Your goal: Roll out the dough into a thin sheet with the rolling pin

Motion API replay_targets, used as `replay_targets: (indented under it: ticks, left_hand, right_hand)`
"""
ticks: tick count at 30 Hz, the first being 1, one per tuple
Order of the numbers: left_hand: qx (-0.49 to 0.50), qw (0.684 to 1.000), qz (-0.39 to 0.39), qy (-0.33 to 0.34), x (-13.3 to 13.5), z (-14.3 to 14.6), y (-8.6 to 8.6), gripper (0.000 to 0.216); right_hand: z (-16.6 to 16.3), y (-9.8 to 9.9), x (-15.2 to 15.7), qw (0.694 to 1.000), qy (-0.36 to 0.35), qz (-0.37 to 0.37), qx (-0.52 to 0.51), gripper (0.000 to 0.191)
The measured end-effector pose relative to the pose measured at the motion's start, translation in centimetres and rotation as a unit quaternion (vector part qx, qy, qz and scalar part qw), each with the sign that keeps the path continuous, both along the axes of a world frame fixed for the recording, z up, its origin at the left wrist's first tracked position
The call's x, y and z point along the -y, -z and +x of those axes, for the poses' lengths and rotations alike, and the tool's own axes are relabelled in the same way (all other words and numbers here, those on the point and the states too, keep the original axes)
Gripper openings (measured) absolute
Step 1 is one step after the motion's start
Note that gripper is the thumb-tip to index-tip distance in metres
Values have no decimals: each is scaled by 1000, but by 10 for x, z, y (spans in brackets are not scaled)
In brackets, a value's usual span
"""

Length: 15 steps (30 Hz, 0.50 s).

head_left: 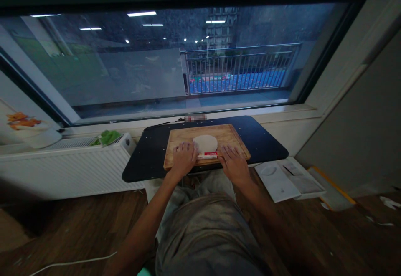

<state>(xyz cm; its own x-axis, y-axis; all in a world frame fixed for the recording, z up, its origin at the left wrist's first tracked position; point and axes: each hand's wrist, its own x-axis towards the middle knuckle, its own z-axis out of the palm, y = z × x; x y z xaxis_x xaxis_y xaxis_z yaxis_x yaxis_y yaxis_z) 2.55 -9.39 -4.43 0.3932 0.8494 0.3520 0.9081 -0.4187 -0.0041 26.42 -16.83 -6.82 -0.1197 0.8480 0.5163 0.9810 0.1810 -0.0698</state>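
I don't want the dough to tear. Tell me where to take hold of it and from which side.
Probably its far rim, coming from the window side and sliding flat underneath: the dough lies thin and flat on the board, and the rolling pin under the left hand and right hand lies along its near edge.

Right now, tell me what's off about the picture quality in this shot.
Head view: dim indoors, so floor and lap go murky; ceiling-light reflections streak the window glass; the wide lens bows the window frame; a small smeared patch sits behind the cutting board; left hand, right hand and dough look fairly sharp.
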Motion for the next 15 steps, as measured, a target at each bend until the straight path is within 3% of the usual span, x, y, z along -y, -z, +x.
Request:
replay_targets:
  ticks: [5,9,11,15]
  left_hand:
    - [15,993,-79,82,-17,-15,2,45]
    - [176,944,-225,165,-55,-31,-11,46]
    - [247,918,-268,154,-76,-33,-20,44]
    - [315,900,-293,75,-108,-19,-32,30]
  right_hand:
    - [11,-17,1,995,-56,-88,10,46]
    - [38,-32,-8,985,-97,-142,7,48]
    - [57,-36,-13,985,-100,-137,2,46]
    - [90,-36,-15,991,-59,-113,-28,45]
